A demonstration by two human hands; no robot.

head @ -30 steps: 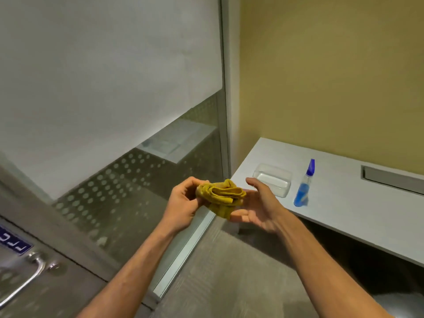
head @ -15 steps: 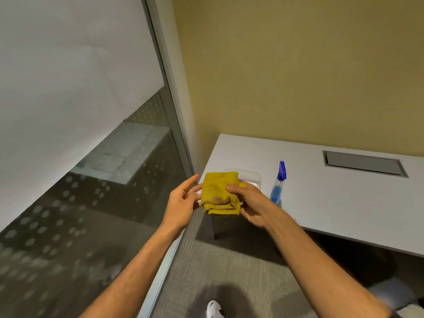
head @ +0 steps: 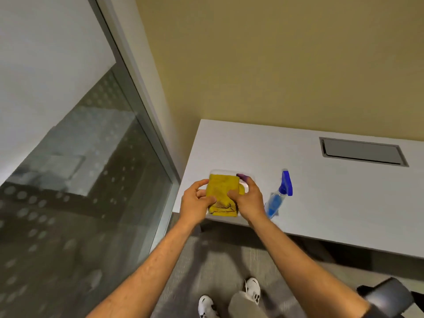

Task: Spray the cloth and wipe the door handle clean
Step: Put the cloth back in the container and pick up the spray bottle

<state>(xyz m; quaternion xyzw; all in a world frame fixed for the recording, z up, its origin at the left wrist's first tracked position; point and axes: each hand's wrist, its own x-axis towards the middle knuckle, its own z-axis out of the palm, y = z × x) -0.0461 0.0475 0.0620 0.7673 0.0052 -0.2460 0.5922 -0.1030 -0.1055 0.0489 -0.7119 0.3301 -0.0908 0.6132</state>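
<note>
A folded yellow cloth (head: 221, 193) is held between both hands above a clear plastic tray (head: 246, 180) at the near-left corner of the white desk (head: 332, 203). My left hand (head: 196, 204) grips the cloth's left edge. My right hand (head: 249, 199) pinches its right edge with thumb and fingers. A spray bottle (head: 278, 196) with blue liquid and a blue trigger head stands on the desk just right of my right hand. The door handle is out of view.
A glass partition (head: 80, 180) with dotted frosting and a metal frame runs along the left. A grey cable hatch (head: 362, 151) is set into the desk at the back right. A dark chair (head: 387, 297) is at the lower right. My white shoes stand on grey carpet.
My view has swung right and down, so the door handle has left the frame. Both hands have carried the cloth forward over the tray on the desk, and the cloth now looks folded flatter.
</note>
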